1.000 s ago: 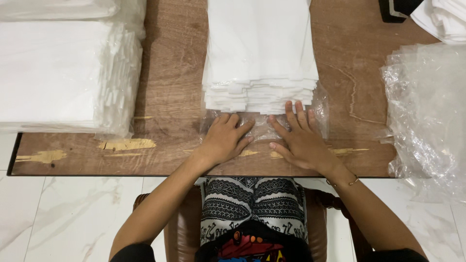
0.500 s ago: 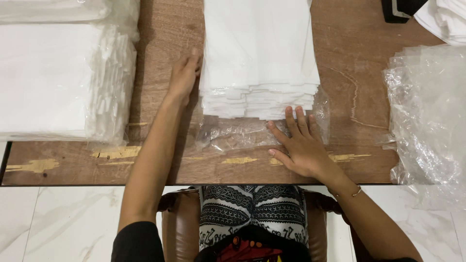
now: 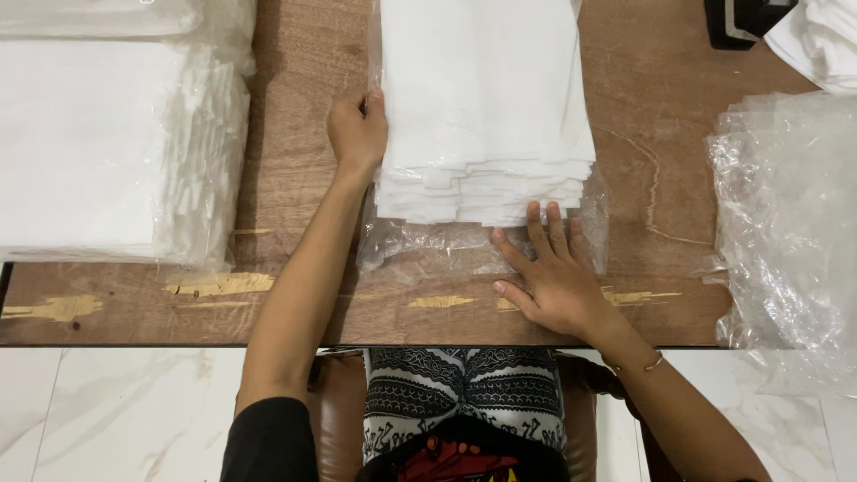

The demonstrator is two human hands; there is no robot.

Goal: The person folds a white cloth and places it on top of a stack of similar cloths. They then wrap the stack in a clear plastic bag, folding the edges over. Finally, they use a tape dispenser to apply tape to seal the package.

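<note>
A stack of folded white cloths (image 3: 482,107) lies in a clear plastic bag (image 3: 420,243) on the wooden table (image 3: 295,178). My left hand (image 3: 357,129) grips the left side of the stack, fingers curled on its edge and the plastic there. My right hand (image 3: 549,272) lies flat with fingers spread on the loose open end of the bag, fingertips touching the near edge of the stack.
A large wrapped pile of white cloths (image 3: 107,134) fills the left of the table. A heap of clear plastic bags (image 3: 790,223) lies at the right, more white cloths (image 3: 821,40) at the top right, beside a black object (image 3: 736,18). Table's near edge, then tiled floor.
My left hand left the bag's open end and reached forward up the left side of the stack, where it now grips the edge. My right hand stayed pressed on the plastic.
</note>
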